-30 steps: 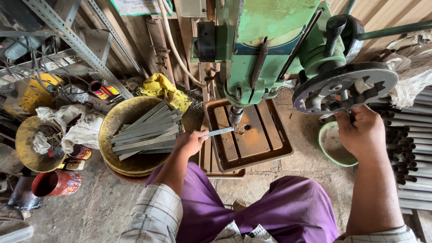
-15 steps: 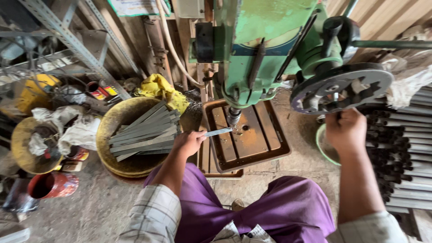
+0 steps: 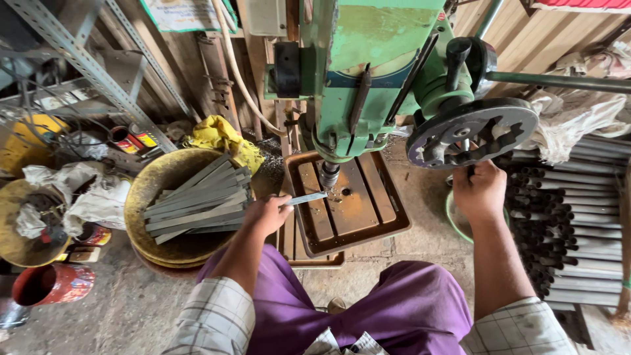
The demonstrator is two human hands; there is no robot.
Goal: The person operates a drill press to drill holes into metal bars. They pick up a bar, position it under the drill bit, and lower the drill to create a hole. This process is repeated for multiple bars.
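Observation:
A green drill press stands in front of me over a rusty brown work table. My left hand grips a flat grey metal strip and holds its far end on the table under the drill chuck. My right hand is closed on a handle at the lower rim of the dark feed wheel on the machine's right side. I sit low, with purple trousers across my knees.
A round yellow pan to the left holds several more grey strips. A stack of grey metal tubes lies at the right. A green bowl, a yellow cloth, tins and rag-filled pans crowd the floor at left.
My right hand has dropped slightly with the feed wheel handle. The left hand keeps the strip under the chuck.

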